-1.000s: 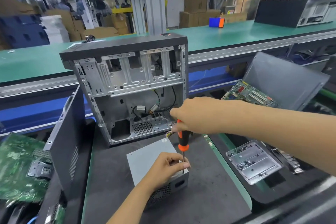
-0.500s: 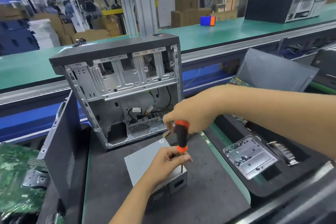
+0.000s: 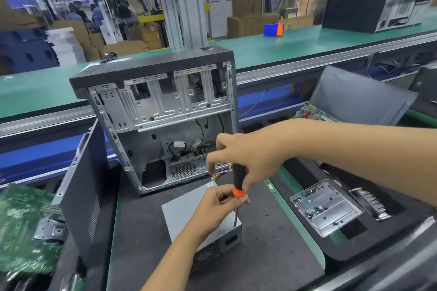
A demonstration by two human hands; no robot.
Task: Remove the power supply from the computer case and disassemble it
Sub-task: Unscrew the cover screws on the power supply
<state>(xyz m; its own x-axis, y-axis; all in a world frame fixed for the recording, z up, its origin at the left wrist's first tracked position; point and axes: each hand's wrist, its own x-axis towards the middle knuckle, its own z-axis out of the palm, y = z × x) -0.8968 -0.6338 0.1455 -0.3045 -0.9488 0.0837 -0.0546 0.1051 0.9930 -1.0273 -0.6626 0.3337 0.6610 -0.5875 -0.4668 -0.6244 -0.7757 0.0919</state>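
The grey power supply (image 3: 186,212) lies on the dark mat in front of the open, emptied computer case (image 3: 165,111); its coloured wires trail back toward the case. My right hand (image 3: 246,156) grips the black and orange handle of a screwdriver (image 3: 238,186), held upright with its tip on the supply's near right top corner. My left hand (image 3: 217,210) rests on top of the supply, and its fingers pinch the screwdriver just below the orange collar.
A removed side panel (image 3: 82,198) leans at the left beside green circuit boards (image 3: 21,227). A metal tray with several screws (image 3: 324,208) and a heatsink (image 3: 369,203) sit at the right. Another panel (image 3: 359,97) and a second case (image 3: 378,9) stand behind.
The screwdriver stays on the same corner of the supply. My right hand has loosened and shifted on the handle, with its fingers spread more. My left hand keeps its place.
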